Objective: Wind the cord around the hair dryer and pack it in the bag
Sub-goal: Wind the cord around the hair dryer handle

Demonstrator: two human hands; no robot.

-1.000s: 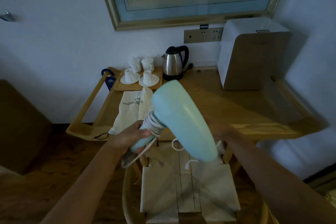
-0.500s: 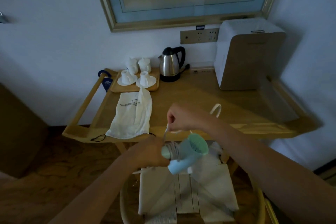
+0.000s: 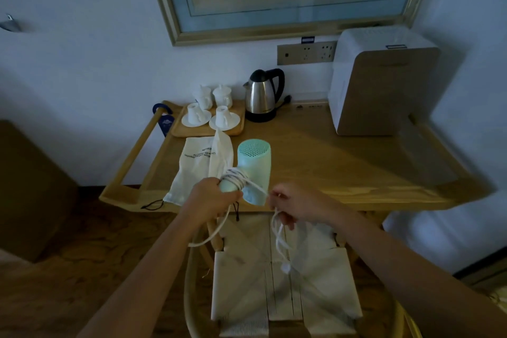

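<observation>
Hair dryer (image 3: 253, 170) sits above the table's near edge, my left hand (image 3: 210, 199) closed on its handle, several turns wound, my right hand (image 3: 295, 204) pinching loose cord (image 3: 278, 236) left to wrap, bag (image 3: 200, 170) unfilled at left.

Half-wound hair dryer (image 3: 253, 170) in both hands

Not much to read here tbh. The cloth bag (image 3: 201, 166) lying on the tabletop (image 3: 329, 162) has a few lines of dark print, but it's upside down from this angle and too blurry to make out any words. The blue tag (image 3: 165, 125) hanging off the rail has a pale mark, also unreadable.
</observation>
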